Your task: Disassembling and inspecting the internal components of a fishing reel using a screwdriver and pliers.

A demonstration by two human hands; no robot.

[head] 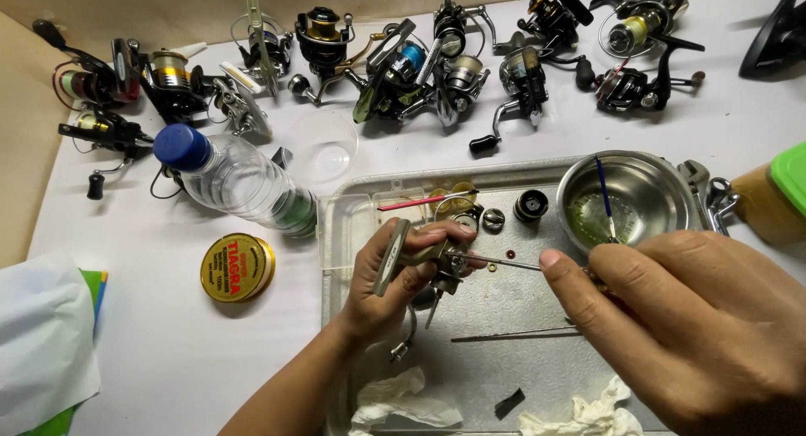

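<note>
White table [168, 344]. Fishing reels [403, 62] in a row along 12 o'clock. Clear water bottle [235, 180], blue cap, lies at 10 o'clock; clear plastic dish [323, 146] just beside it. Round yellow tin [238, 267] at 9. Metal tray [504, 302] centre to 4. White paper [42, 344] at 8.

— We see a dull, scuffed metal tray [353, 213] and a polished steel bowl [663, 192].
— We also see a clear glossy plastic bottle [243, 180] and crumpled white paper tissue [403, 398].
</note>
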